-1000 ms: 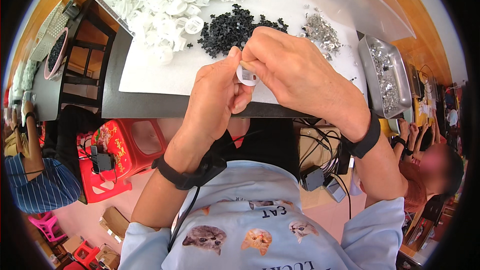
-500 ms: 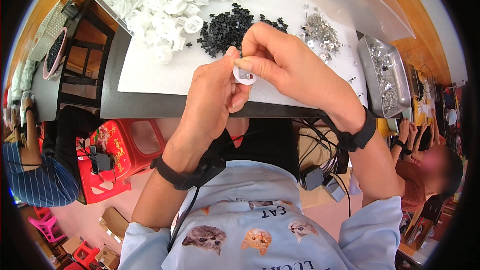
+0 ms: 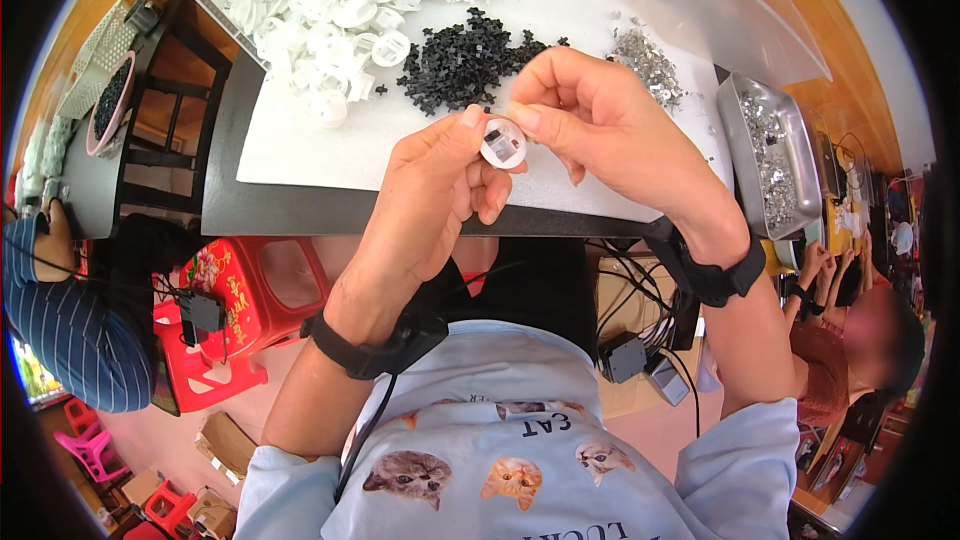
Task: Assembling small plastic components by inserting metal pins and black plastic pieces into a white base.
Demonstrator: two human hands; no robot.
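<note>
Between the fingers of my left hand [image 3: 420,175] is a small round white plastic part [image 3: 503,145], its open face showing a dark piece and a clear or metallic piece inside. My right hand [image 3: 610,130] is at the part's right edge, with thumb and index finger pinched together; whatever they pinch is too small or hidden to make out. Just beyond my hands lies a heap of small black plastic pieces [image 3: 455,65]. Left of it spreads a large pile of translucent white plastic parts [image 3: 330,0]. Small metal pieces [image 3: 648,65] lie to the right.
A white sheet [image 3: 300,155] covers much of the dark table [image 3: 240,210]. At right stands a metal tray [image 3: 735,140] of small metal pieces. Red stools [image 3: 260,290] and a person in a striped shirt [image 3: 75,320] are at left; another person [image 3: 840,350] sits at right.
The round white part has turned so its inside faces up more. My right hand has shifted slightly right. The person at left has leaned in a different way.
</note>
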